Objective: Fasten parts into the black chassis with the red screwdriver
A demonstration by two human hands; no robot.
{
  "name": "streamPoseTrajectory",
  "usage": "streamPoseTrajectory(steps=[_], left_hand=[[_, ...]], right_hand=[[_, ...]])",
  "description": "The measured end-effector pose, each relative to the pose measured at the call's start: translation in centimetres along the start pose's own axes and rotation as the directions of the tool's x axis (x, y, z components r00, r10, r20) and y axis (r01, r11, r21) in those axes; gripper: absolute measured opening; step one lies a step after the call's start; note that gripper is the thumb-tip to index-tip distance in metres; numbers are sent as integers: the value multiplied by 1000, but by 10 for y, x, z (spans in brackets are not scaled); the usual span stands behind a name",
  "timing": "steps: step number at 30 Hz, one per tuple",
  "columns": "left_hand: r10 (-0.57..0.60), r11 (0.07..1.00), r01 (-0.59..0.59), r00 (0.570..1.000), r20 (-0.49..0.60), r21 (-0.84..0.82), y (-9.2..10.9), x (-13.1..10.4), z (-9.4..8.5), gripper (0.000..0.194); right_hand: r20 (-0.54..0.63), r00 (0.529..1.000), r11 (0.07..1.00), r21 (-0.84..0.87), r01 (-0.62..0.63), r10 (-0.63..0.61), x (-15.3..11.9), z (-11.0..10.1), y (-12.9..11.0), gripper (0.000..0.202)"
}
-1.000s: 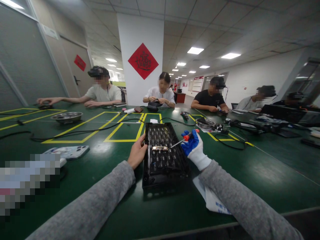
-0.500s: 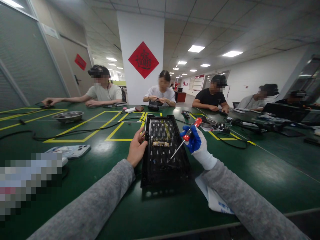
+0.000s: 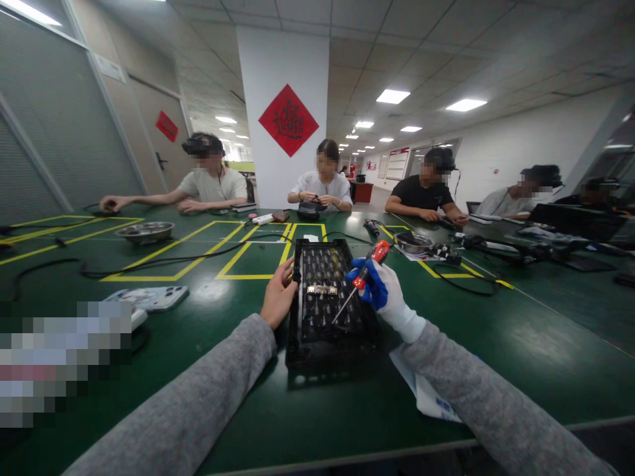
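A black rectangular plastic housing (image 3: 294,337) with rows of rounded cells inside is in front of me, its far end raised slightly. A small tan strip (image 3: 321,289) lies across its middle. My left hand (image 3: 278,294) is bare and grips the housing's left edge, thumb on the rim. My right hand (image 3: 384,285), in a white and blue glove, is closed around a screwdriver (image 3: 380,251) with a red and black handle. Its shaft slants down to the left over the housing's interior. Whether the tip touches anything there, I cannot tell.
A phone (image 3: 163,297) lies left, beside a pixelated object (image 3: 59,357). A white and blue packet (image 3: 431,396) lies under my right forearm. Metal bowls (image 3: 145,233), black cables (image 3: 198,258) and yellow tape rectangles are on the green table (image 3: 238,410). Several people sit opposite.
The housing's far end has come down a little. My right hand and the screwdriver have shifted slightly left and down over it. My left hand keeps its hold, and the view has turned slightly.
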State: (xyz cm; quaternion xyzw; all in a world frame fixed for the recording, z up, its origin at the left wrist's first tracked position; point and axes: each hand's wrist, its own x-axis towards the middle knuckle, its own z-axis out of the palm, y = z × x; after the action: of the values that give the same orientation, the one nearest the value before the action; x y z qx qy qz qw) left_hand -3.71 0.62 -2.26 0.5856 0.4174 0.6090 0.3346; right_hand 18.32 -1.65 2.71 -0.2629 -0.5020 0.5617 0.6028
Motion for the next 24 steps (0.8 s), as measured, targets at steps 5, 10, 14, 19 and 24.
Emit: streamPoseTrajectory(steps=[5, 10, 14, 19, 24], left_hand=[[-55, 998, 56, 998, -21, 28, -8, 2, 0, 67], [-51, 989, 53, 999, -19, 141, -14, 8, -4, 61], [-46, 969, 43, 999, 10, 244, -26, 15, -9, 56], [-41, 922, 8, 996, 77, 388, -38, 19, -14, 51], [197, 784, -204, 977, 76, 587, -19, 14, -14, 34]], right_hand=[[-42, 999, 997, 82, -2, 5, 4, -8, 9, 28], [-101, 994, 985, 171, -35, 53, 14, -17, 17, 34], [-133, 988, 970, 241, -38, 72, 25, -24, 24, 36], [-159, 984, 970, 240, -41, 81, 32, -32, 33, 38], [-193, 977, 969, 245, -38, 87, 33, -34, 37, 32]])
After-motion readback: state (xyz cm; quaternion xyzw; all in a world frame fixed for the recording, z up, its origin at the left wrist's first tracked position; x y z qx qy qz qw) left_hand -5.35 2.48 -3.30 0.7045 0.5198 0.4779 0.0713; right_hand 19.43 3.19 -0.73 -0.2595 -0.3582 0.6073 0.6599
